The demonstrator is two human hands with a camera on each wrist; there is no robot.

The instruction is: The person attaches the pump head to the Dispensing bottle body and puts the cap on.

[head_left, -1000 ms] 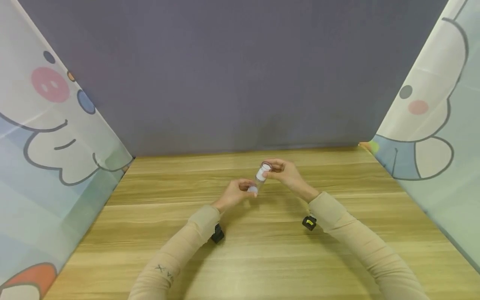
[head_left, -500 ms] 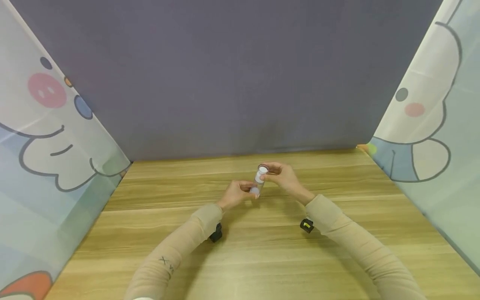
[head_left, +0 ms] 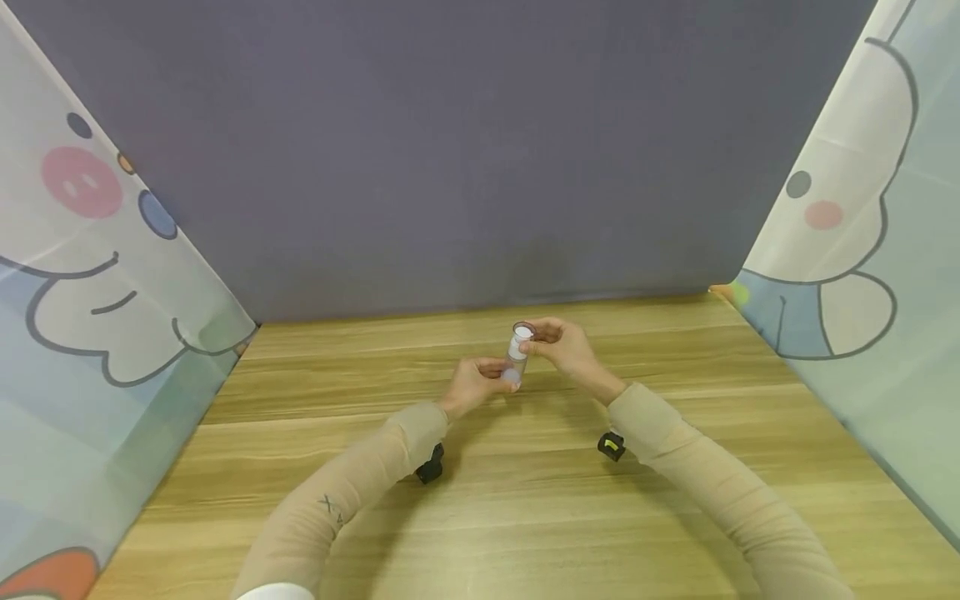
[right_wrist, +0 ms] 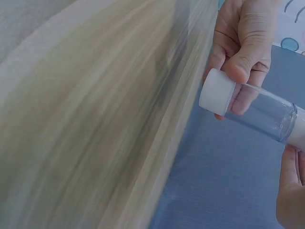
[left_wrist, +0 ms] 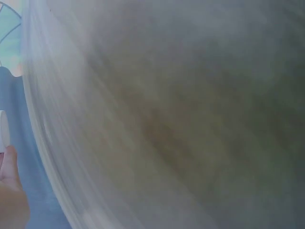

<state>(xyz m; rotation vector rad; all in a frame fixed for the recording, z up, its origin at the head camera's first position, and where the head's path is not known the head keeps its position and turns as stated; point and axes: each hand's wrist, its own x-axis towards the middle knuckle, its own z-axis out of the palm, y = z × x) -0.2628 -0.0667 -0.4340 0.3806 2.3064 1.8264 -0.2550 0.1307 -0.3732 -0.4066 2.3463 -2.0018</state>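
Observation:
A clear cylindrical bottle (right_wrist: 264, 112) with white parts at both ends is held tilted between my two hands, above the table. My left hand (head_left: 471, 386) pinches its lower end, with the thumb against the white cap (right_wrist: 217, 93) in the right wrist view. Around the white upper end, just below a clear rim (head_left: 523, 328), my right hand (head_left: 564, 346) grips with thumb and fingers. Only part of the right hand (right_wrist: 293, 191) shows at that view's edge. In the left wrist view, a thumb and a bit of white (left_wrist: 4, 131) appear at the far left edge.
The wood-grain table (head_left: 480, 517) spreads beneath both arms. Behind it rises a dark grey backdrop (head_left: 480, 150), with cartoon-printed curtains (head_left: 67, 300) on either side. Black wrist devices (head_left: 611, 446) hang under both sleeves.
The hands have come slightly closer, and the bottle has swung more upright, its top moving left. Its upper and lower parts now line up. Both hands keep their hold.

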